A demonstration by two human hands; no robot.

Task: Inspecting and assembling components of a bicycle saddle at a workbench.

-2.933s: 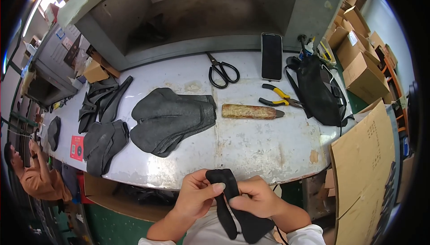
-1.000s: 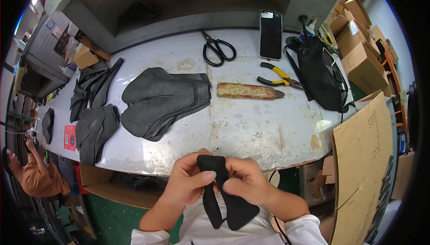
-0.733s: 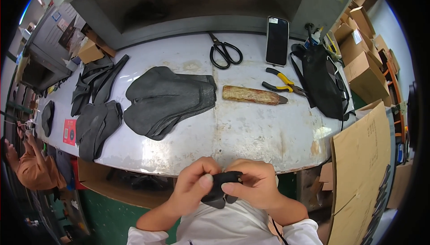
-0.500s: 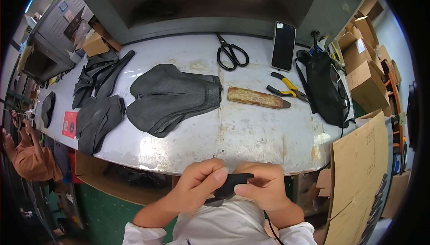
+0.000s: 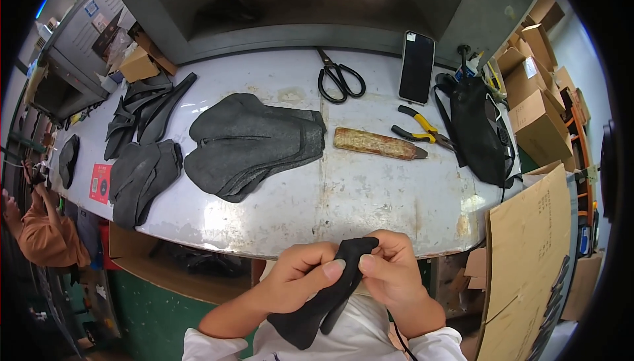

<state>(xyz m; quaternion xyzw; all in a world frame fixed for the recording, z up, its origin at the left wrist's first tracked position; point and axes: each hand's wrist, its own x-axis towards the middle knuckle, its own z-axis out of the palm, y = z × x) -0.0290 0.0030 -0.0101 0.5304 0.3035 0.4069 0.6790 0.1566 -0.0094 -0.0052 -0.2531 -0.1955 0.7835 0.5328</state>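
Note:
Between my two hands hangs a black, limp piece that looks like thin leather or rubber (image 5: 317, 305), just off the table's front edge. My left hand (image 5: 300, 275) is closed on its left side, with the thumb pressed on top. My right hand (image 5: 391, 265) pinches its upper right end between thumb and fingers. Its lower part drapes down over my lap in two flaps. On the table beyond my hands lies a stack of dark grey shaped pieces (image 5: 251, 140). A knife with a worn, wrapped handle (image 5: 376, 143) lies to the right of the stack.
Black-handled scissors (image 5: 340, 80), yellow-and-black pliers (image 5: 422, 126), a phone (image 5: 416, 67) and a black bag (image 5: 475, 130) are farther back. More dark pieces (image 5: 145, 176) lie at left. A large cardboard sheet (image 5: 528, 255) stands at right; another person (image 5: 49, 232) sits far left.
The black piece has been raised and turned; more of it now shows, draping down past my left hand. My right hand has moved up slightly, still pinching it.

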